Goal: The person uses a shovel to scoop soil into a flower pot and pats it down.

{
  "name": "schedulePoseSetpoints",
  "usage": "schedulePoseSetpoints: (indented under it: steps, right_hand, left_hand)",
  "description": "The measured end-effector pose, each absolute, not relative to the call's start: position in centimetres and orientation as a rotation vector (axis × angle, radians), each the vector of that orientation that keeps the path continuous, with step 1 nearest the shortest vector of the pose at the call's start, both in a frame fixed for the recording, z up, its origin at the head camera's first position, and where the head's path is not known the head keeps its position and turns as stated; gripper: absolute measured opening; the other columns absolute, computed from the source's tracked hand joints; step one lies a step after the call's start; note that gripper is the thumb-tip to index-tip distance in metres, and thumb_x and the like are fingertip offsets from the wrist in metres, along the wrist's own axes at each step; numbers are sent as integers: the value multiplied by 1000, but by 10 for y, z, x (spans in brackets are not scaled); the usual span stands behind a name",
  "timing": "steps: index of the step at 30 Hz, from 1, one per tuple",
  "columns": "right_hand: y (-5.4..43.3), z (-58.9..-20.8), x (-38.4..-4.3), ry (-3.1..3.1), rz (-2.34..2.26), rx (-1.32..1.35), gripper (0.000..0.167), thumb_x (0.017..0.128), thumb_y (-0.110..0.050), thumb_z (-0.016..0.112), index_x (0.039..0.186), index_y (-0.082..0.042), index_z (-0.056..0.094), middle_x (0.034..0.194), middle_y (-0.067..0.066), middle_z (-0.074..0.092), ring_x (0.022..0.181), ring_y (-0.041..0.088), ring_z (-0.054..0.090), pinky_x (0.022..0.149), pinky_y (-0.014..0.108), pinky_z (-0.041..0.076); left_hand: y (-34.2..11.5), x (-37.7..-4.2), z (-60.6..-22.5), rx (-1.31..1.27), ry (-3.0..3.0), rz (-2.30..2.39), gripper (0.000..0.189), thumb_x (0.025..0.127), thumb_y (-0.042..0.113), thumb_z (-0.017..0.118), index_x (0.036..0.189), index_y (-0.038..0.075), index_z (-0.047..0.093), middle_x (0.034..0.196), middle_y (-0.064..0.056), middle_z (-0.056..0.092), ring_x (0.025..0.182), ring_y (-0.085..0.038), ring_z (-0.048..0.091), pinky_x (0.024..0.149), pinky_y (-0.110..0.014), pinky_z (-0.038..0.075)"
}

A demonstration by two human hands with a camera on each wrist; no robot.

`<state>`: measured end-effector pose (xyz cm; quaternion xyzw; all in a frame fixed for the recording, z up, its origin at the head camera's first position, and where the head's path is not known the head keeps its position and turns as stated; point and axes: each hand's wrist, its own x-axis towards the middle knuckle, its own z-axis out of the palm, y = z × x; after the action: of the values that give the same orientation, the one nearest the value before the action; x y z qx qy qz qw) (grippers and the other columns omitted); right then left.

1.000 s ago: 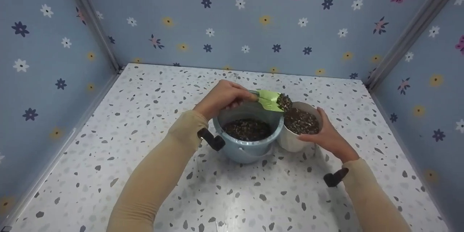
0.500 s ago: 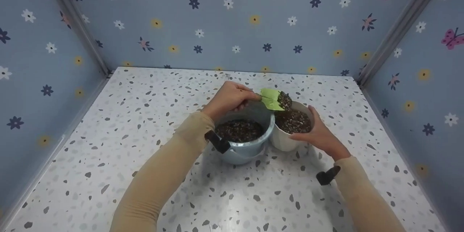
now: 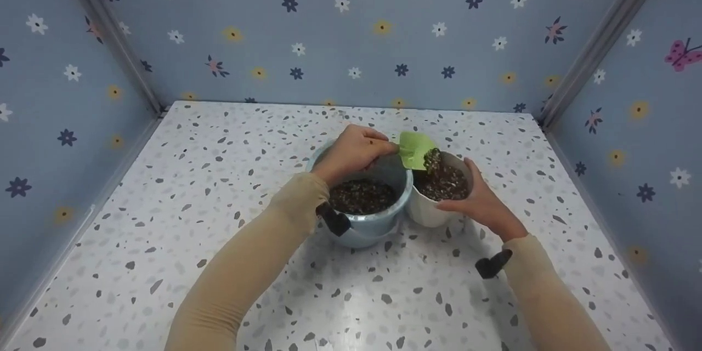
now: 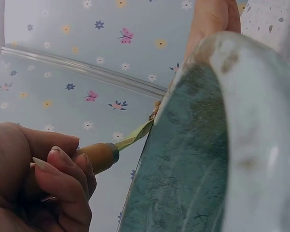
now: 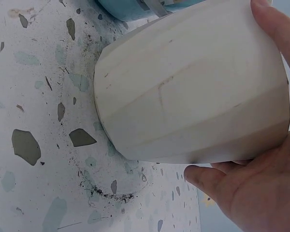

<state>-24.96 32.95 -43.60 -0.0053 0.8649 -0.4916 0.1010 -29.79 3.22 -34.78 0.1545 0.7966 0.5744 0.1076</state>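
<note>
My left hand (image 3: 356, 152) grips a small garden trowel by its wooden handle (image 4: 97, 157), above the blue bucket (image 3: 403, 197). The trowel's green blade (image 3: 415, 149) tilts down over the white plant pot (image 3: 430, 215), and a clump of soil (image 3: 432, 160) hangs at its tip. Dark soil mixed with pale bits (image 3: 445, 184) lies in the pot. My right hand (image 3: 485, 203) holds the pot's right side, thumb at the near rim and fingers round the far side. More soil (image 3: 362, 196) covers the bucket's bottom.
Bucket and pot stand side by side on a speckled white tabletop (image 3: 351, 296). Scattered soil crumbs (image 5: 111, 195) lie on the table near the pot. Blue flowered panels (image 3: 351, 27) close off the back and both sides.
The trowel has moved slightly right and its blade has tipped downward. Soil has slid toward the pot, leaving a smaller clump at the tip. My right hand keeps its hold on the pot.
</note>
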Motion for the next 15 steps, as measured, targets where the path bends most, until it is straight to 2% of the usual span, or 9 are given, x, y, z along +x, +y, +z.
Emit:
schedulePoseSetpoints:
  steps: [4,6,8,10,15]
  right_hand:
    - [329,-435,-250,2551,-1448,-8,135,71,-48,88,158,-21,-12,164,16,3,148,37,6,114,62,12]
    - [327,-435,-250,2544,-1444,-1,136,71,-48,88,158,-23,-13,164,15,2,149,36,6,114,62,13]
    - [326,-434,-250,2538,-1441,-4,135,71,-48,88,158,-23,-14,164,15,1,148,37,6,114,62,14]
    - [327,-434,-250,2538,-1436,-15,135,72,-46,87,157,-23,-15,164,15,2,148,37,7,114,62,15]
    - [329,-434,-250,2566,-1387,-36,135,73,-47,86,157,-21,-16,163,18,5,147,39,10,113,63,14]
  left_hand:
    - [32,-296,-347,495,2428,1654,29,88,26,75,110,7,76,88,-3,72,70,-15,63,64,-26,51]
    - [30,-295,-346,527,2470,1628,31,89,26,73,112,6,75,100,-3,73,85,-16,66,75,-28,53]
    - [29,-294,-346,553,2497,1606,31,90,26,72,114,6,74,105,-2,73,94,-17,66,83,-29,52]
    - [27,-292,-345,568,2521,1589,30,91,24,70,115,7,74,108,-1,72,97,-13,65,86,-29,51]
    - [19,-288,-345,557,2520,1618,29,91,25,71,114,8,74,106,1,72,94,-13,65,83,-29,52]
